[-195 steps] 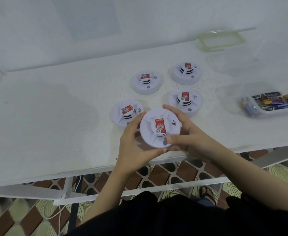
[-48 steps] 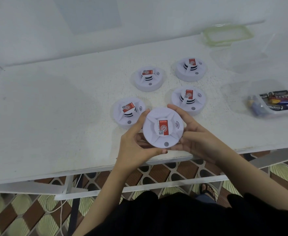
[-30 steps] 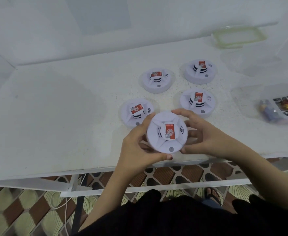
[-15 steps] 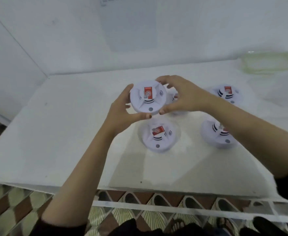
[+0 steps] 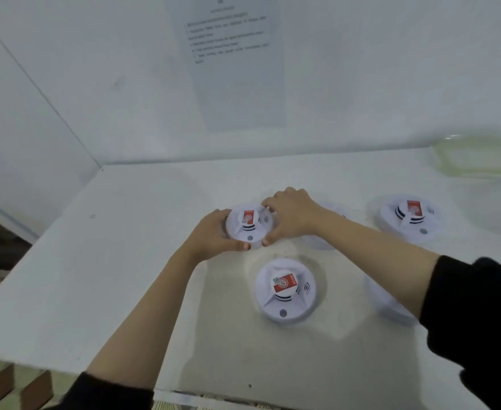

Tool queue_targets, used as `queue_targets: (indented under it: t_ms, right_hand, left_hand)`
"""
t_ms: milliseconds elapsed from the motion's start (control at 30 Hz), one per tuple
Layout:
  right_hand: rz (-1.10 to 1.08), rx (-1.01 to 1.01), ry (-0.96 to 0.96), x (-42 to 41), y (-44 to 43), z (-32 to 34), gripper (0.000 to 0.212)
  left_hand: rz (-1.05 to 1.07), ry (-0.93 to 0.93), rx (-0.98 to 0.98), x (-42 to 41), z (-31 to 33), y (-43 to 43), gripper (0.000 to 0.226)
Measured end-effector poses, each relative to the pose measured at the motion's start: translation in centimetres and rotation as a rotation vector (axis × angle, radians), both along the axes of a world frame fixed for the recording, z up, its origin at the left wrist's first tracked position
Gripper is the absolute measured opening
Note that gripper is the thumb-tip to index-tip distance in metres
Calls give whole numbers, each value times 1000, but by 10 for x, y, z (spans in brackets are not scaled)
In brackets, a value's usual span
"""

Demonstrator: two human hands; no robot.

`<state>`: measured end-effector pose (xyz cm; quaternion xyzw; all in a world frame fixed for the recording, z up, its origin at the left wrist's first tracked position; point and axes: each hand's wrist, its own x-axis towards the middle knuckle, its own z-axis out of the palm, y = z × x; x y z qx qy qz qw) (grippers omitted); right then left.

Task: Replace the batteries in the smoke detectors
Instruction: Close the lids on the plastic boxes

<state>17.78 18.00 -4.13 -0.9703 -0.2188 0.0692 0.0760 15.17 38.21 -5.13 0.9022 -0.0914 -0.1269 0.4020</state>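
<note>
My left hand cups the left side of one detector, fingers curled on its rim. It sits toward the worktop's far edge. My right hand grips its right side, thumb at the near rim. A second detector lies nearer me, apart. A third lies toward the right edge. Two more are partly hidden by my right arm.

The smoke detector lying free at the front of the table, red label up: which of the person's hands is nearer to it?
Left. The left hand lies up and left of that smoke detector; the right hand sits farther back. Both grip another detector.
</note>
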Motion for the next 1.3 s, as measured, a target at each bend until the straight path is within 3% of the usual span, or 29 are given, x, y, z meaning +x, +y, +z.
queue_targets:
  t_ms: [167,300,467,667,733,833,1033,1167,1300]
  right_hand:
    - [19,-39,7,-6,-9,3,80]
    - [-10,177,68,-23,-52,20,67]
    - [-113,363,24,-46,-151,40,39]
    - [-345,399,-87,-61,-301,50,20]
    - [-430,377,-98,-57,-352,54,17]
    - [-528,283,-20,-45,-419,57,21]
    - [-578,297,160,-23,-494,39,53]
    - [-580,361,186,-16,-505,24,43]
    - [-550,434,72,-14,-505,11,25]
  left_hand:
    - [9,28,207,2,6,-4,83]
    - [58,-42,322,3,30,-35,108]
    - [25,-321,100,4,59,-126,69]
    - [-136,-338,-90,18,64,-263,41]
    - [-207,-317,-55,27,59,-305,34]
    - [-345,-332,146,44,43,-355,36]
    - [-426,-321,407,80,13,-408,45]
    - [-347,-356,366,93,2,-419,30]
    - [-285,-396,222,96,-2,-425,15]
